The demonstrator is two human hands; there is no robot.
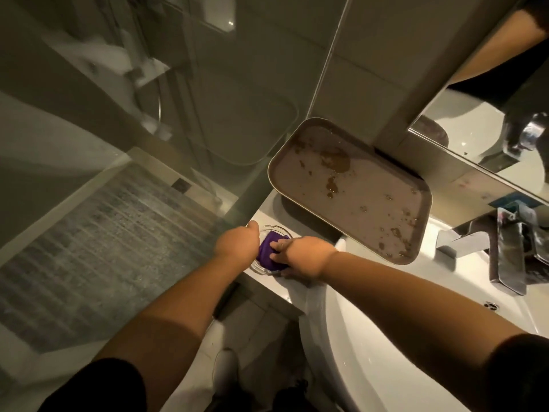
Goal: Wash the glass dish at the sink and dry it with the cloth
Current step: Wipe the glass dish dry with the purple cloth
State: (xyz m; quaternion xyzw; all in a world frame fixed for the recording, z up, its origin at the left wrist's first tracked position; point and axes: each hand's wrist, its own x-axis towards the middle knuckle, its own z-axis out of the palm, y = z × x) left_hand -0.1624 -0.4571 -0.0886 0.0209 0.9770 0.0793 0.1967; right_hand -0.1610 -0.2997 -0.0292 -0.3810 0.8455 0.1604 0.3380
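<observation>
A clear glass dish (pixel 263 270) rests on the white counter to the left of the sink basin. My left hand (pixel 237 242) grips its left rim and holds it steady. My right hand (pixel 303 255) presses a purple cloth (pixel 267 248) into the inside of the dish. Most of the dish is hidden under my hands and the cloth; only parts of its rim show.
A brown tray (pixel 356 188) with wet stains leans on the counter behind the dish. The white sink basin (pixel 371 337) lies to the right, with a chrome tap (pixel 463 237) and mirror (pixel 490 135) beyond. A glass shower screen (pixel 148 129) stands on the left.
</observation>
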